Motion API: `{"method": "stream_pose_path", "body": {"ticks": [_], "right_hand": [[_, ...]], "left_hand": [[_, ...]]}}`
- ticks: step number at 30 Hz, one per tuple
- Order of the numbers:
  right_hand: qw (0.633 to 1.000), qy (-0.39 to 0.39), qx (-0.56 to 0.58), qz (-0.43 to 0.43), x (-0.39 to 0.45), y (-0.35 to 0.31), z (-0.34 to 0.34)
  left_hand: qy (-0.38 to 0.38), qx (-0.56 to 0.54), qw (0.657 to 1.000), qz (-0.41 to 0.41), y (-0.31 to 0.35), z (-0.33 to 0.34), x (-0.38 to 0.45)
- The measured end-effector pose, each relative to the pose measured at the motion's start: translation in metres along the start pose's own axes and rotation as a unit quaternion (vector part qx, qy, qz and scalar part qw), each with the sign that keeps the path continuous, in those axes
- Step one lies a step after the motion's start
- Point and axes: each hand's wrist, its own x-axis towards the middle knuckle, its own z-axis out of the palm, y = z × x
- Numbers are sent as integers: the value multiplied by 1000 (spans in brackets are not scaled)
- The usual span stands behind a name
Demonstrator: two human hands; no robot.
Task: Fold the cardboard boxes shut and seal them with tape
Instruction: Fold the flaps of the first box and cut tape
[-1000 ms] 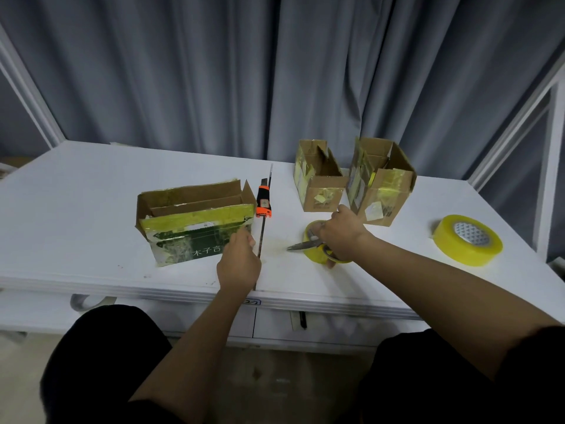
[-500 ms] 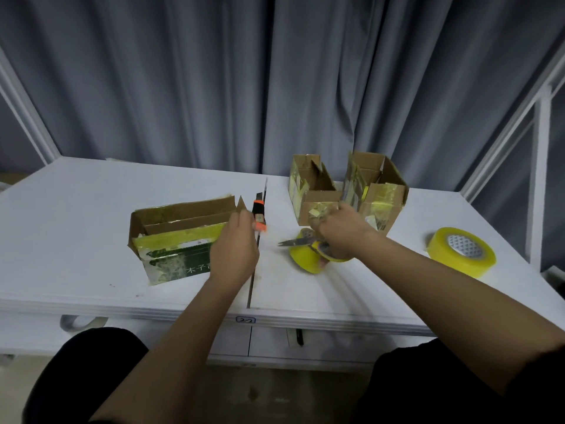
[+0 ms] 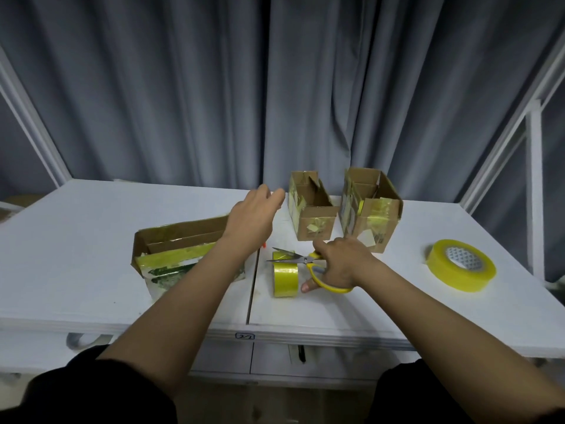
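Left hand in the air at frame centre, fingers relaxed, holding nothing, above the wide box. Right hand grips yellow scissors, beside an upright tape roll. Two open boxes behind. Second roll lies flat, right side of the worktop.

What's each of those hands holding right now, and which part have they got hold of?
The right hand grips the scissors by their yellow handles, blades pointing left over the small tape roll. The left hand holds nothing, reaching out above the table.
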Motion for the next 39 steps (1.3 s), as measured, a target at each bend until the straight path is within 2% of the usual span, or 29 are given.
{"method": "stream_pose_path", "body": {"ticks": [6, 11, 33, 39], "right_hand": [[1000, 27, -2, 15, 1, -2, 0], [998, 56, -2, -8, 4, 0, -2], [995, 89, -46, 1, 7, 1, 26], [993, 100, -56, 22, 9, -1, 37]], "left_hand": [[20, -8, 1000, 0, -4, -7, -3], [11, -5, 1000, 2, -5, -8, -5], [15, -31, 998, -56, -10, 14, 0], [-43, -176, 983, -32, -18, 15, -1]]}}
